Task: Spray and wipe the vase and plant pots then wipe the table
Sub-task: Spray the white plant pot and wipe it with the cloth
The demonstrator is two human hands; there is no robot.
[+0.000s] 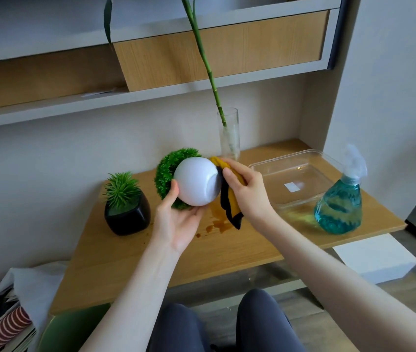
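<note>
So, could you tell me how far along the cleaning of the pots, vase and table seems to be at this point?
Midway, I'd judge. In hand: the left hand holds the white pot tipped sideways above the table while the right hand presses a yellow cloth to its base. Nothing shows whether the black pot or glass vase are done. Left: brown spill drops remain on the table, so it is unwiped.
</note>
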